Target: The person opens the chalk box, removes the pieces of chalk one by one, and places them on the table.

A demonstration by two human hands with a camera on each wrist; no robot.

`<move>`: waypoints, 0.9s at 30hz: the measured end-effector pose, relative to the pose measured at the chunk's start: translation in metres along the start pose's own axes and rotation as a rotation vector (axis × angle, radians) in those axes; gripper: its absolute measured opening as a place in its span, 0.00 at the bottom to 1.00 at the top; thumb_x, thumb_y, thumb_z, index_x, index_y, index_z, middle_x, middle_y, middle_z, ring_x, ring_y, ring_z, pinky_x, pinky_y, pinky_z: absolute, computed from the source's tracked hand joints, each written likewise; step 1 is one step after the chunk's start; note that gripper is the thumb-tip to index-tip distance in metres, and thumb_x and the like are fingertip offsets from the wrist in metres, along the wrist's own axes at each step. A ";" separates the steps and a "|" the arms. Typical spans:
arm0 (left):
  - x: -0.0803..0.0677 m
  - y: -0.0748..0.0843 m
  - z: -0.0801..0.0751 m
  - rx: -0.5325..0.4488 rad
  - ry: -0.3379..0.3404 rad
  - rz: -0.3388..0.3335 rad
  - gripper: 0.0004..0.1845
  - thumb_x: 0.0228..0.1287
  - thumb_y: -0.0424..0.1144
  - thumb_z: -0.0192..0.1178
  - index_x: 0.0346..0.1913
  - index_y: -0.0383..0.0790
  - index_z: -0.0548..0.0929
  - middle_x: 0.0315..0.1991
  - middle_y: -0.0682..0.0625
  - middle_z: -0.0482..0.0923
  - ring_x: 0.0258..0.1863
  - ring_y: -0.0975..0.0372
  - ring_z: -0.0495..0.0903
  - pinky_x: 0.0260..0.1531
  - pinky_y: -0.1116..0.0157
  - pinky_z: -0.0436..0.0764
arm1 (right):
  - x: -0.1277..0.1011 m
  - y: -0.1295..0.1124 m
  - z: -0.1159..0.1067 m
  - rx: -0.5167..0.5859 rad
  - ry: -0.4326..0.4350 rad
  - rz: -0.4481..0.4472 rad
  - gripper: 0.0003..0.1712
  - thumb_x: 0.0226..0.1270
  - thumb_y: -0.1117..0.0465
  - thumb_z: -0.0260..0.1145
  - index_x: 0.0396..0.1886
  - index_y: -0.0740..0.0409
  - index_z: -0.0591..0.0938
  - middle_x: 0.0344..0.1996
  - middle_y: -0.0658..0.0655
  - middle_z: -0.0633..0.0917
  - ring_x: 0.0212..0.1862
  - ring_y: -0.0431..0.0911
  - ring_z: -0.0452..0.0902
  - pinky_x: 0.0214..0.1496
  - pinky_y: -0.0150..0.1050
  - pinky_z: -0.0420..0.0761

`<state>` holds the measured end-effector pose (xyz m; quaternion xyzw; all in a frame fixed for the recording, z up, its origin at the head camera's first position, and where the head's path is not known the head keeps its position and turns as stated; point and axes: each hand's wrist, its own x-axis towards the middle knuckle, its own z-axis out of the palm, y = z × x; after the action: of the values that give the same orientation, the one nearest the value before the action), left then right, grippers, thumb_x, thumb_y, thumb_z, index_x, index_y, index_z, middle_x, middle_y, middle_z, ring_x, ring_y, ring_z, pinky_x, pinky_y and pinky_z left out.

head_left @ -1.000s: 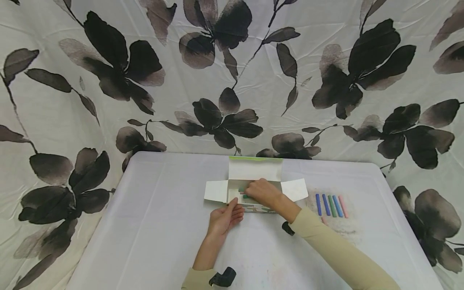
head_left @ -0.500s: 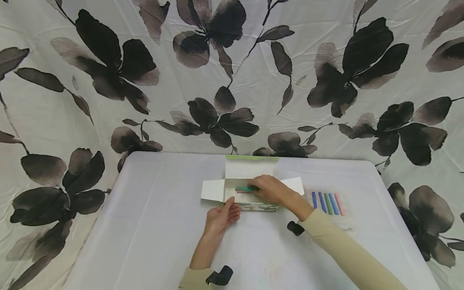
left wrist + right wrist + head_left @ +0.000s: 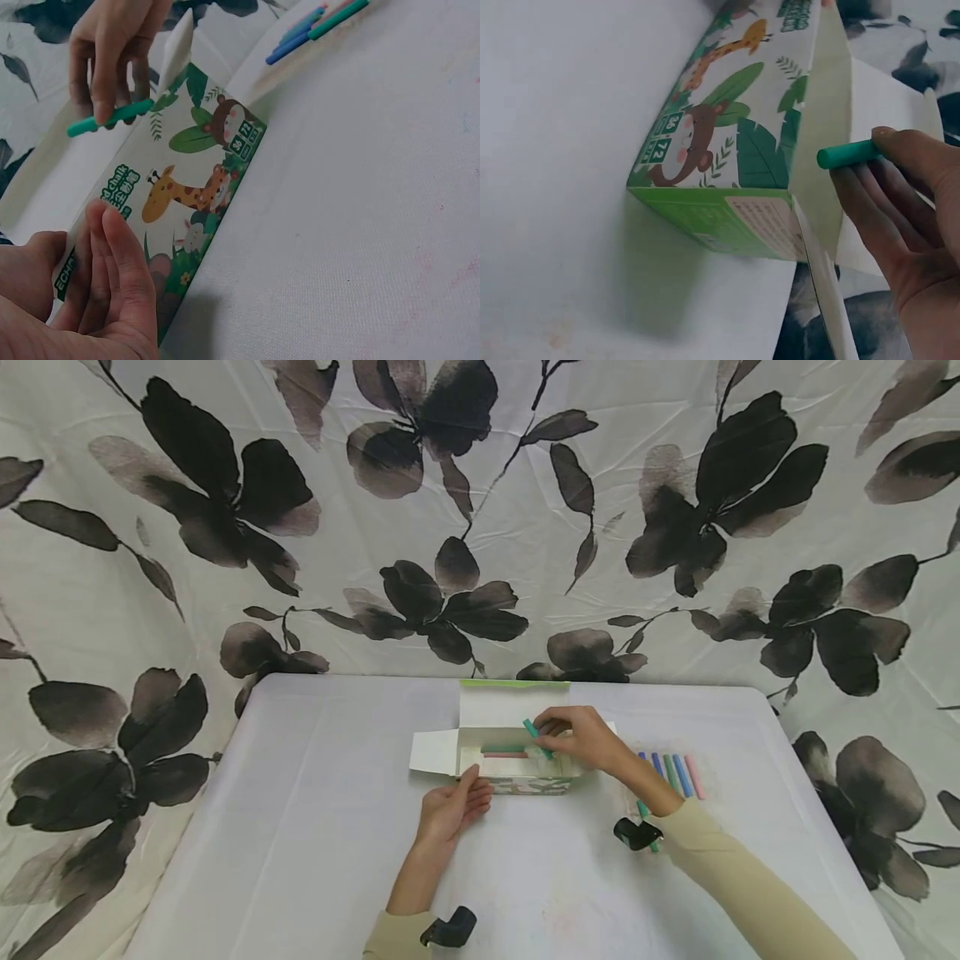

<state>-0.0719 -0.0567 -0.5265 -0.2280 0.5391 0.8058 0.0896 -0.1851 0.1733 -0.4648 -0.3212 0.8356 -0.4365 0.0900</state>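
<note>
My right hand (image 3: 573,737) pinches a green chalk stick (image 3: 537,739) between thumb and fingers, above the right part of an open chalk box (image 3: 528,787). The right wrist view shows that chalk stick (image 3: 847,154) lying across the fingertips, under the thumb. At the box's front left corner, my left hand (image 3: 452,812) holds the wall, its thumb at the rim and its fingers along the printed front (image 3: 176,202). Inside the box lie a reddish chalk stick (image 3: 504,755) and a green one beside it. The right end of the box's interior is partly hidden.
Right of the box, several blue, green and pink chalk sticks (image 3: 678,774) lie in a row on the white-covered table (image 3: 322,827). More green chalk shows beside the right wrist's black camera (image 3: 637,833). A floral cloth (image 3: 420,602) hangs behind the table.
My right hand has come up out of the box and slightly right, lifting the green chalk stick, now tilted. The left hand stays at the box corner. The whole view has shifted a little.
</note>
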 end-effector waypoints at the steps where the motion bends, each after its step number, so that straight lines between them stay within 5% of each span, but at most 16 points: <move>1: 0.000 0.000 0.000 0.000 0.000 0.000 0.26 0.73 0.48 0.65 0.50 0.21 0.82 0.35 0.46 0.88 0.35 0.64 0.87 0.41 0.70 0.88 | -0.003 0.000 -0.002 0.026 0.014 0.018 0.11 0.66 0.67 0.74 0.47 0.64 0.87 0.38 0.56 0.89 0.40 0.48 0.87 0.44 0.42 0.88; 17: -0.002 0.000 -0.001 -0.010 0.003 -0.008 0.26 0.74 0.48 0.65 0.51 0.21 0.81 0.36 0.46 0.88 0.36 0.63 0.88 0.42 0.71 0.87 | -0.054 0.007 -0.034 0.377 0.133 0.246 0.23 0.71 0.64 0.71 0.61 0.69 0.79 0.46 0.68 0.87 0.42 0.44 0.89 0.47 0.44 0.90; 27: -0.001 0.000 -0.001 -0.019 0.007 -0.016 0.26 0.72 0.48 0.66 0.50 0.22 0.82 0.35 0.46 0.88 0.34 0.64 0.87 0.41 0.70 0.88 | -0.090 0.017 -0.049 0.410 0.233 0.319 0.28 0.71 0.61 0.72 0.64 0.71 0.76 0.51 0.69 0.85 0.44 0.43 0.88 0.52 0.49 0.88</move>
<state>-0.0706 -0.0573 -0.5265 -0.2360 0.5301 0.8092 0.0919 -0.1438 0.2685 -0.4602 -0.1083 0.7747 -0.6105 0.1239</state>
